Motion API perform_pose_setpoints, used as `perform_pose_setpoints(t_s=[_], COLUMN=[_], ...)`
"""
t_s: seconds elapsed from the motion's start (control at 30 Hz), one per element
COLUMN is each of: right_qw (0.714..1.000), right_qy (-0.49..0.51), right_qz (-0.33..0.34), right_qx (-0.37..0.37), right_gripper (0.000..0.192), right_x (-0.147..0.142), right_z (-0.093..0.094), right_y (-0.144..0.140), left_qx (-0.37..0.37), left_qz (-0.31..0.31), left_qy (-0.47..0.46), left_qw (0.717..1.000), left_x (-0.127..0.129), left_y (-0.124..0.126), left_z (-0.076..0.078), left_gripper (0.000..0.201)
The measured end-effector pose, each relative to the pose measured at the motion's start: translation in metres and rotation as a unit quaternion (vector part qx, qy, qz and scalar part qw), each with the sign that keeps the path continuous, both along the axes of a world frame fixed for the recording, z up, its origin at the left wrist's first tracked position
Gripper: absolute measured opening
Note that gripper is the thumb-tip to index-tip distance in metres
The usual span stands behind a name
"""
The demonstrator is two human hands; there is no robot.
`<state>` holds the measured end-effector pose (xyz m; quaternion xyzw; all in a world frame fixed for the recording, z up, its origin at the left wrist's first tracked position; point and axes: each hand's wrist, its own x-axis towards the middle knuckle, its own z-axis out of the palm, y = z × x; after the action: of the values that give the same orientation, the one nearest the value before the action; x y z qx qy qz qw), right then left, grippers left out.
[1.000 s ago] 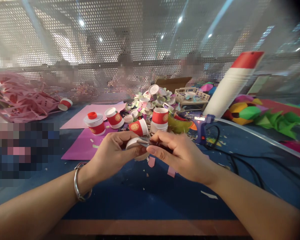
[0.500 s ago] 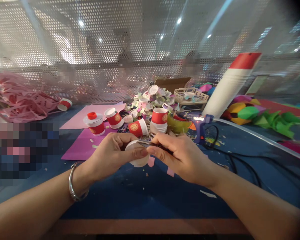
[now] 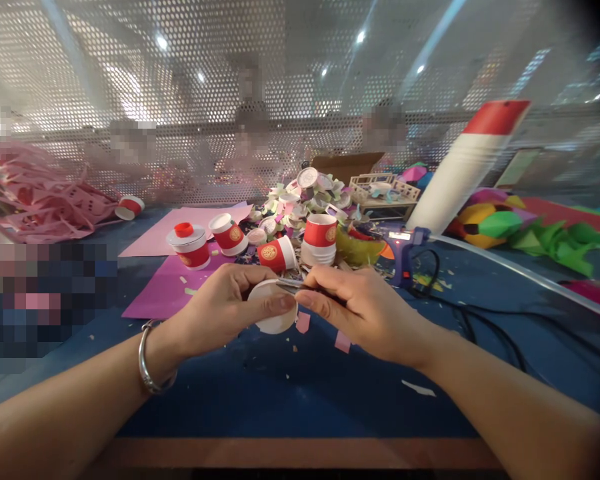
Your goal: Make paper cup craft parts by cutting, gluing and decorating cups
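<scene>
My left hand grips a small white paper cup, its round bottom turned toward me. In my right hand is a pair of scissors; the metal blades reach onto the cup's edge beside my left thumb, and the handles are hidden in my fingers. Both hands hover over the blue table. Small pink paper scraps lie just under them.
Several red-and-white paper cups and a heap of cut paper pieces sit behind my hands. A blue glue gun with a black cable stands to the right. Purple paper sheets lie left. A perforated screen closes the back.
The white cup has turned in my left hand, so more of its round bottom faces me. Both hands stay in nearly the same place.
</scene>
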<state>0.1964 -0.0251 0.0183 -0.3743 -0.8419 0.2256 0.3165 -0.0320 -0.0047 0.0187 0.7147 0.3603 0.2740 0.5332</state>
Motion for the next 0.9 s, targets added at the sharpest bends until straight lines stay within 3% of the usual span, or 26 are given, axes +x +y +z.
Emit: perform_pose_setpoints(t_s=[0.23,0.43,0.73,0.9], right_qw=[1.000,1.000,0.998,0.992], right_qy=[-0.010,-0.001,0.001,0.017], right_qz=[-0.001,0.004,0.010,-0.009], right_qx=[0.013,-0.023,-0.064,-0.124], right_gripper=[0.028,0.029,0.034,0.033], right_x=[0.0007,0.0006,0.0017,0.0041], right_z=[0.0031,0.0022,0.0051,0.0063], right_y=[-0.0014,-0.0002,-0.0026,-0.0010], left_qx=[-0.016,-0.028,-0.152,-0.164], left_qz=[-0.005,-0.021,-0.098,-0.064], left_qy=[0.005,0.012,-0.064,-0.069], left_qw=[1.000,0.999,0.981,0.982], left_x=[-0.0004,-0.0024,-0.0040,-0.0048], left_y=[-0.0016,0.0018,0.0013,0.0023], left_z=[0.0022,0.0011,0.0072,0.0072], left_gripper=[0.030,0.035,0.023,0.026])
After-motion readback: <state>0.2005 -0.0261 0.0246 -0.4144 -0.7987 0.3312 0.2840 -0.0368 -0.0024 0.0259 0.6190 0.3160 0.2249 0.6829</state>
